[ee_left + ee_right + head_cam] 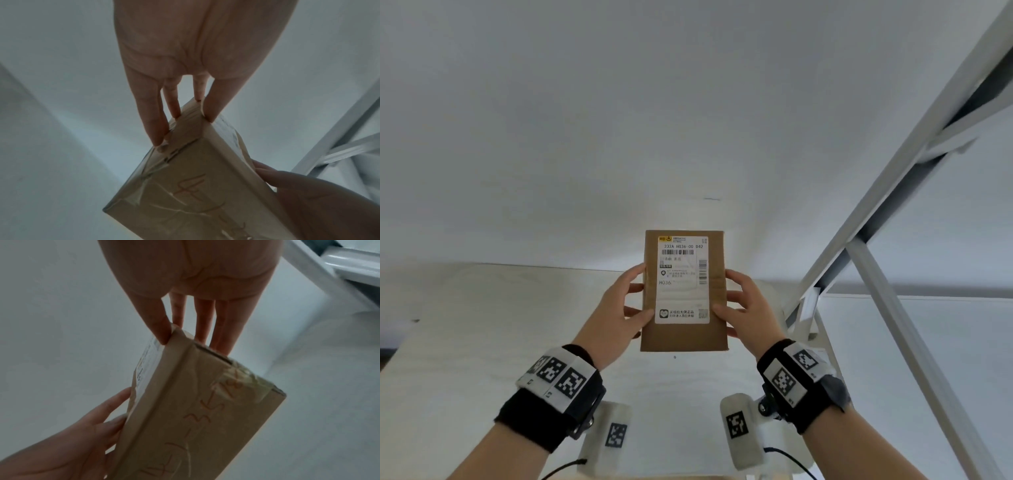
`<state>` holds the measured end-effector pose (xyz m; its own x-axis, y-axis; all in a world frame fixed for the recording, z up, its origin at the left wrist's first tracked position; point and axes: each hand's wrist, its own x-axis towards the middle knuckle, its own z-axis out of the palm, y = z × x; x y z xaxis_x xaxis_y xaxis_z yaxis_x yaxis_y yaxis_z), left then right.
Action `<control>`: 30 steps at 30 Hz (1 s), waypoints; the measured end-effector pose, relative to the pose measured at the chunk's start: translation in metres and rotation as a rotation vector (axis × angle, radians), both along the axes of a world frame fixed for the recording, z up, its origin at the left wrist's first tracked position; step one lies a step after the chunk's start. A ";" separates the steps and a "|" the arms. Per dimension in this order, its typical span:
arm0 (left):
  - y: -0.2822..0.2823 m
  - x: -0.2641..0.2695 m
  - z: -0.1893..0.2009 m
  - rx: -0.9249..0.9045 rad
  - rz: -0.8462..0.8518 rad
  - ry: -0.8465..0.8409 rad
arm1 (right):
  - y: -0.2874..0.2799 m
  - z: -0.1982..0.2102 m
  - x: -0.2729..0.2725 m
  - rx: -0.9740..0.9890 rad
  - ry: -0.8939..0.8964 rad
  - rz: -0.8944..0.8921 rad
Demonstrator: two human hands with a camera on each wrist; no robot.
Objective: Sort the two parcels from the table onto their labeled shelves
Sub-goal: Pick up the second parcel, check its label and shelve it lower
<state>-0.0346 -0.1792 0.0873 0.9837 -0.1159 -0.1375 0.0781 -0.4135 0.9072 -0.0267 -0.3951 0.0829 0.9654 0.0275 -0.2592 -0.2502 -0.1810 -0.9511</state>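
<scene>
A flat brown cardboard parcel [717,329] with a white shipping label [682,279] is held upright in the air over a pale table [482,342]. My left hand [616,315] grips its left edge, thumb on the labelled face and fingers behind. My right hand [751,313] grips the right edge the same way. In the left wrist view the parcel [197,191] shows its taped back with red handwriting. The right wrist view shows the parcel [197,415] with my thumb on the label side. No second parcel is in view.
A white metal shelf frame [893,192] with slanting bars rises at the right, seen again as the frame [337,138] and the frame [329,267]. A plain white wall [619,120] fills the background behind the table.
</scene>
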 end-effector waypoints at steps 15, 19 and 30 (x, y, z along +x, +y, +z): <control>-0.017 -0.115 0.139 0.029 0.092 -0.417 | -0.019 0.132 -0.084 0.062 -0.461 0.127; -0.021 -0.153 0.153 0.021 0.122 -0.470 | -0.022 0.142 -0.114 0.087 -0.523 0.151; -0.029 -0.221 0.186 0.061 0.132 -0.600 | -0.033 0.177 -0.179 0.095 -0.648 0.151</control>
<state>-0.2558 -0.2080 0.2735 0.8971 0.0029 0.4417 -0.3844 -0.4875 0.7839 -0.2059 -0.4278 0.2594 0.9086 0.1687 0.3821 0.3986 -0.0771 -0.9139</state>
